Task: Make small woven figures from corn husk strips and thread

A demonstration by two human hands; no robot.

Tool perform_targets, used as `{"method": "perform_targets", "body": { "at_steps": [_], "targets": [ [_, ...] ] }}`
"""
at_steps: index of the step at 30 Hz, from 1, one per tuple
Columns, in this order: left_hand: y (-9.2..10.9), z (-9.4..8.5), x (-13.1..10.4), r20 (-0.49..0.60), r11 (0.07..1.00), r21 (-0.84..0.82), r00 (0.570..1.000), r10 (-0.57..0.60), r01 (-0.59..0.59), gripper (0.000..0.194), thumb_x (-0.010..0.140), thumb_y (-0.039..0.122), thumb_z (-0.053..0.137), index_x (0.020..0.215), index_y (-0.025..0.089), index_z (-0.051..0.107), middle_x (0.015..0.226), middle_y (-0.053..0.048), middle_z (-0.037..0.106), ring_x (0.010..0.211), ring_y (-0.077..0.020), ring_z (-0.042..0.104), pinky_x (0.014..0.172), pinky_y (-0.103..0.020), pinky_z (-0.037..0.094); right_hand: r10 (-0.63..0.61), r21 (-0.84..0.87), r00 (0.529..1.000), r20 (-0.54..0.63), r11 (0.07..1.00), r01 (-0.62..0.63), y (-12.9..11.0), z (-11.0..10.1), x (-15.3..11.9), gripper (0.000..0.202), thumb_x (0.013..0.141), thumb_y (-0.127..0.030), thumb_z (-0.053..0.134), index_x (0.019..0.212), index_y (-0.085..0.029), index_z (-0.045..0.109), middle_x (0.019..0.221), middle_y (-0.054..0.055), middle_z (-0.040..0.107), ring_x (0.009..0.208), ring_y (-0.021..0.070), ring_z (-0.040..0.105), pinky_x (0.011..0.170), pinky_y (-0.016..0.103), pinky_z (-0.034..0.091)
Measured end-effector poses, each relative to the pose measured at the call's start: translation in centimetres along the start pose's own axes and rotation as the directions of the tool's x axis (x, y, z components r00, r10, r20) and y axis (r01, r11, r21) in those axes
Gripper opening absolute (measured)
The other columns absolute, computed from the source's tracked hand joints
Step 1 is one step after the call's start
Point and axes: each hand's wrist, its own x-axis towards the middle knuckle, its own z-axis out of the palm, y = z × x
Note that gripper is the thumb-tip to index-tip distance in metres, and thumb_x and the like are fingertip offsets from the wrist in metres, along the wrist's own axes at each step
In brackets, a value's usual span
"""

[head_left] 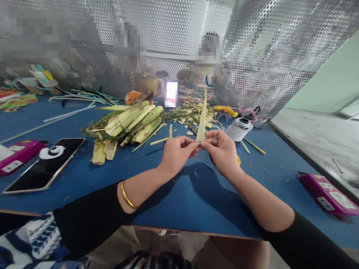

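A pale yellow-green corn husk strip (202,125) stands upright between my two hands, its narrow tip pointing up and away. My left hand (178,152) pinches its lower end with thumb and fingers. From the other side, my right hand (223,151) grips the same end, and the fingertips of both hands nearly meet. Behind my left hand lies a pile of corn husks (126,125) with a few thin pieces beside it. A white spool of thread (239,129) stands just beyond my right hand. Part of a yellow object shows behind my right wrist, mostly hidden.
Husk scraps (193,114) lie at the back of the blue table (179,209), near a yellow-handled tool (226,110). A phone (45,164) and a purple box (21,155) are at left, another purple box (329,194) at right. A perforated metal screen (174,22) stands behind.
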Motion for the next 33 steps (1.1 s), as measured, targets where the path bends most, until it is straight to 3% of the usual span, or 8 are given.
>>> {"method": "perform_targets", "body": {
  "at_steps": [5, 10, 14, 18, 26, 29, 33],
  "targets": [
    [0.4, 0.0, 0.1, 0.013, 0.991, -0.088, 0.995, -0.096, 0.097, 0.012, 0.075, 0.018, 0.065, 0.064, 0.015, 0.062, 0.057, 0.000, 0.064, 0.050, -0.0092, 0.057, 0.055, -0.023, 0.051, -0.023, 0.055, 0.998, 0.052, 0.998, 0.021, -0.1, -0.2, 0.1, 0.030, 0.070, -0.031, 0.072, 0.078, -0.025, 0.044, 0.057, -0.007, 0.060, 0.055, 0.0158, 0.064, 0.060, 0.030, 0.050],
    [0.3, -0.2, 0.3, 0.065, 0.951, -0.197, 0.971, -0.232, 0.240, 0.016, 0.074, 0.020, 0.066, 0.060, 0.015, 0.061, 0.054, 0.001, 0.059, 0.046, -0.0073, 0.052, 0.051, -0.021, 0.047, -0.191, -0.137, 0.974, 0.122, 0.969, 0.207, -0.5, -0.4, -0.2, 0.011, 0.080, -0.026, 0.062, 0.077, -0.024, 0.052, 0.067, -0.003, 0.062, 0.065, 0.0157, 0.063, 0.064, 0.029, 0.049],
    [0.4, -0.4, 0.3, 0.084, 0.942, -0.231, 0.970, -0.230, 0.243, 0.018, 0.072, 0.021, 0.065, 0.057, 0.015, 0.059, 0.053, 0.001, 0.057, 0.046, -0.0073, 0.051, 0.049, -0.021, 0.045, -0.338, -0.359, 0.922, 0.188, 0.850, 0.385, -0.7, -0.8, -0.5, 0.008, 0.086, -0.021, 0.054, 0.080, -0.024, 0.060, 0.076, -0.001, 0.066, 0.072, 0.0160, 0.062, 0.070, 0.029, 0.048],
    [0.6, -0.5, 0.3, 0.097, 0.927, -0.262, 0.963, -0.253, 0.269, 0.019, 0.071, 0.020, 0.065, 0.055, 0.015, 0.057, 0.051, 0.001, 0.055, 0.046, -0.0073, 0.050, 0.050, -0.021, 0.046, -0.422, -0.459, 0.867, 0.264, 0.736, 0.497, -0.7, -1.1, -0.3, 0.013, 0.088, -0.022, 0.054, 0.084, -0.025, 0.066, 0.083, 0.001, 0.069, 0.078, 0.0179, 0.064, 0.074, 0.030, 0.048],
    [0.8, -0.6, 0.4, 0.123, 0.896, -0.297, 0.943, -0.308, 0.331, 0.008, 0.073, 0.014, 0.063, 0.065, 0.014, 0.061, 0.058, 0.000, 0.061, 0.051, -0.0076, 0.055, 0.047, -0.018, 0.046, -0.488, -0.521, 0.829, 0.272, 0.650, 0.554, -0.3, -1.2, -0.2, 0.014, 0.090, -0.024, 0.053, 0.082, -0.023, 0.065, 0.080, 0.003, 0.069, 0.075, 0.0179, 0.064, 0.069, 0.029, 0.048],
    [0.8, -0.5, 0.4, 0.111, 0.902, -0.293, 0.948, -0.298, 0.318, 0.003, 0.072, 0.011, 0.063, 0.071, 0.012, 0.065, 0.064, -0.002, 0.065, 0.053, -0.0077, 0.057, 0.050, -0.018, 0.048, -0.488, -0.490, 0.834, 0.257, 0.678, 0.548, -0.4, -1.1, -0.2, 0.013, 0.088, -0.018, 0.053, 0.080, -0.023, 0.062, 0.081, 0.003, 0.068, 0.076, 0.0172, 0.062, 0.070, 0.029, 0.048],
    [0.6, -0.3, 0.3, 0.051, 0.950, -0.236, 0.979, -0.200, 0.206, 0.007, 0.073, 0.014, 0.065, 0.066, 0.012, 0.064, 0.060, -0.002, 0.065, 0.051, -0.0077, 0.057, 0.053, -0.020, 0.049, -0.417, -0.443, 0.888, 0.195, 0.770, 0.459, -0.6, -0.8, -0.3, 0.013, 0.086, -0.016, 0.054, 0.076, -0.022, 0.058, 0.078, 0.001, 0.064, 0.076, 0.0163, 0.059, 0.071, 0.028, 0.046]
  ]
}}
